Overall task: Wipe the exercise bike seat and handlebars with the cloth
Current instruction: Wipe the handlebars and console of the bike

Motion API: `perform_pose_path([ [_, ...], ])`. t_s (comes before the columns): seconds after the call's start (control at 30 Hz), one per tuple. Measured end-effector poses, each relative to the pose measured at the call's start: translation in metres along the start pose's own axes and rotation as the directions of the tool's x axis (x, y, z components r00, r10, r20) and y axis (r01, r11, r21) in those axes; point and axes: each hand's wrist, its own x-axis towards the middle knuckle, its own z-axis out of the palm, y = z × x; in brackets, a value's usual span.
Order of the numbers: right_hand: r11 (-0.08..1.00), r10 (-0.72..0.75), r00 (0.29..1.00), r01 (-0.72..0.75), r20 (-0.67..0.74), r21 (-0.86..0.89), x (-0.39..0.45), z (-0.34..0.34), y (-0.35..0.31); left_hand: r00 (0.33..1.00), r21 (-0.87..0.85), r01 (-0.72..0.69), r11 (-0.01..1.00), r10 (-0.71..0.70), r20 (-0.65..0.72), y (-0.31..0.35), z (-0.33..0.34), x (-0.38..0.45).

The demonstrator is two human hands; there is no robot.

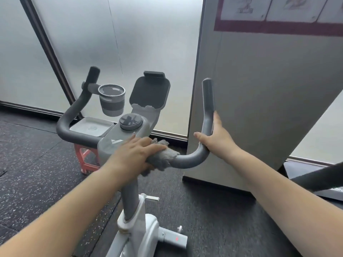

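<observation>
Left hand (137, 151) clenched around cloth (163, 157) on handlebar (193, 158), centre frame; right hand (216, 138) gripping the upright. Best dragged rightward, wrapped fully round.

left hand (136, 152) clenched; right hand (216, 138) gripping

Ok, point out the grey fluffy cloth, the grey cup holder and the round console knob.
grey fluffy cloth (163, 158), head view, exposed middle.
grey cup holder (112, 105), head view, outer wall.
round console knob (130, 121), head view, top face.

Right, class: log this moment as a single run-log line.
step: wiping handlebars | left hand: presses cloth on right handlebar near console | right hand: grips bar's upright | seat: out of view
</observation>
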Motion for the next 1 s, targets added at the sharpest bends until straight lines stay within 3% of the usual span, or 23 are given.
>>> perform_pose_path([
  [0.1,1.0,-0.005,1.0,0.005,0.005,0.004,-0.001,0.0,0.001,0.996,-0.043,0.058,0.997,-0.055,0.064,-0.002,-0.011,0.0],
  [0.23,1.0,0.002,1.0,-0.002,-0.021,-0.007,-0.001,0.002,0.0,1.0,-0.322,-0.012,0.947,0.006,-0.019,0.038,-0.012,0.015],
  [0.37,0.998,0.019,1.0,-0.021,-0.025,-0.056,-0.002,0.003,-0.006,0.995,-0.116,-0.096,0.989,0.098,0.01,0.076,0.005,0.022],
  [0.47,0.997,0.027,0.999,-0.029,-0.028,-0.07,-0.002,0.003,-0.007,0.994,-0.019,-0.104,0.994,0.103,-0.041,0.052,0.008,0.014],
  [0.63,0.998,0.054,0.998,-0.056,-0.042,-0.037,-0.008,0.003,-0.01,0.992,-0.011,-0.115,0.993,0.115,-0.042,0.007,-0.003,0.002],
  [0.77,0.994,0.082,0.993,-0.089,-0.088,-0.07,-0.011,0.009,-0.014,0.996,-0.045,-0.063,0.997,0.061,-0.06,0.021,-0.015,0.013],
  [0.9,0.988,0.113,0.985,-0.124,-0.129,-0.087,-0.015,0.015,-0.017,0.983,0.025,-0.166,0.986,0.163,0.08,0.051,0.003,0.021],
  [1.0,0.988,0.123,0.984,-0.134,-0.132,-0.081,-0.016,0.016,-0.02,0.973,0.025,-0.229,0.973,0.229,0.025,0.029,0.006,0.02],
])
